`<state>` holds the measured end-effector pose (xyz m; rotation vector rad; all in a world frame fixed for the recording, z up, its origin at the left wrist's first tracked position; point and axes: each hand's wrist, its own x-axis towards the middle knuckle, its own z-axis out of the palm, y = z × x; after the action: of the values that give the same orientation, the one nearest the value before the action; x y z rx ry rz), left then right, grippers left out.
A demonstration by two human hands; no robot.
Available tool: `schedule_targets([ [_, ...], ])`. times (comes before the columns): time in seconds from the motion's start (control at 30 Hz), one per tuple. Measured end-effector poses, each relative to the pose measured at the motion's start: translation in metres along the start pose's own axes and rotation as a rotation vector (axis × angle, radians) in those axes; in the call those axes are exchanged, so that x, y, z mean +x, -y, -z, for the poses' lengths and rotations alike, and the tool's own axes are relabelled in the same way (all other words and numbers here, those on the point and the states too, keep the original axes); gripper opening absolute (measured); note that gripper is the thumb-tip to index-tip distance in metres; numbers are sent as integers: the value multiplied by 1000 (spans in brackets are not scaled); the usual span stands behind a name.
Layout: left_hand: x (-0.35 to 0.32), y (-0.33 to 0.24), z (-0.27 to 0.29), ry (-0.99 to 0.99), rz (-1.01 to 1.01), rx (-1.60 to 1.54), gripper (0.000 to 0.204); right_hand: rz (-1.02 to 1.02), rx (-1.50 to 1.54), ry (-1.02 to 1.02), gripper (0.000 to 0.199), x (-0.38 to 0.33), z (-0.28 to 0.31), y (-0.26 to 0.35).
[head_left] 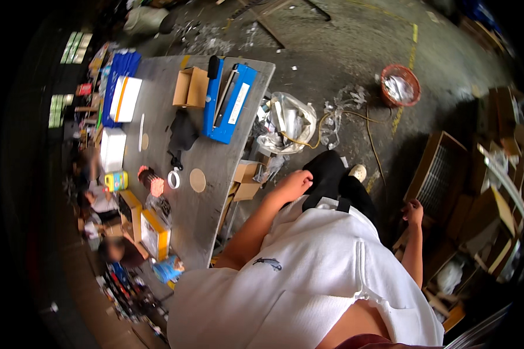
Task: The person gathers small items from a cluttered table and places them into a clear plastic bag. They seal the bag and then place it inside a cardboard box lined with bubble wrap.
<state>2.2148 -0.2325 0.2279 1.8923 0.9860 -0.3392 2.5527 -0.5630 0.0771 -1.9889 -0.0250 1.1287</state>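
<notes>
My left hand (294, 185) hangs beside my dark-trousered left thigh, fingers loosely curled in, with nothing visible in it. Over on the other side my right hand (413, 212) hangs free near the cardboard boxes, its fingers bent and apart, holding nothing. A grey worktable (209, 200) stretches along my left. On its far part sits a blue sealer-like device (228, 103) with a black handle, beside a small open cardboard box (190, 87). Closer in lie a dark cloth-like item (184, 131), a white tape roll (173, 179) and a round tan disc (198, 180).
A clear bag of scraps (288, 123) stands by the table's edge, with a yellowish cord (367, 119) on the floor. Farther off is an orange waste basket (400, 85). Cardboard boxes (438, 168) are piled at right. Other people (122, 250) sit beyond the table.
</notes>
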Motion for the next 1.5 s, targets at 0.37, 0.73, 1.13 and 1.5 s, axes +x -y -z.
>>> schedule_targets([
  [0.37, 132, -47, 41, 11, 25, 313, 17, 132, -480, 296, 13, 157, -66, 144],
  [0.73, 276, -92, 220, -492, 12, 81, 21, -29, -354, 494, 11, 341, -112, 365],
  [1.13, 347, -84, 286, -636, 350, -30, 18, 977, -1265, 744, 14, 464, -283, 590],
  [1.5, 344, -88, 431, -1427, 970, -669, 39, 758, -1423, 975, 8, 617, -442, 805],
])
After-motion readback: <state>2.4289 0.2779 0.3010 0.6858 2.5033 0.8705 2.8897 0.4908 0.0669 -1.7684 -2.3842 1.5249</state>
